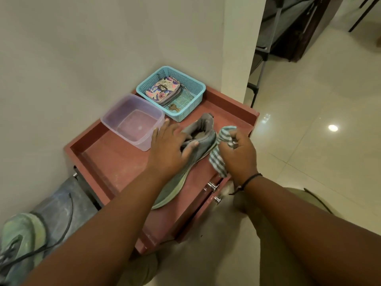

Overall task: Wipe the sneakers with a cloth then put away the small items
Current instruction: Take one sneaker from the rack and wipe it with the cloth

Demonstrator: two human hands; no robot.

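Observation:
A grey-green sneaker [203, 141] lies on its side on the red cabinet top [115, 159], its sole toward me. My left hand [169, 145] rests on the sneaker's upper with the fingers spread and nearly straight. My right hand [241, 153] grips a bunched grey-and-white striped cloth [218, 159] just right of the sneaker, near the sole edge. A second greenish sneaker [20, 236] sits on the floor at the lower left. In the blue basket [196, 84] at the back lie a patterned pouch [162, 90] and a key [174, 108].
A clear plastic tub [115, 112] with a little water stands left of the basket, close to my left hand. The cabinet has raised rims and drawer knobs [213, 186] on its front. A wall runs behind and left; shiny tile floor [309, 131] lies to the right.

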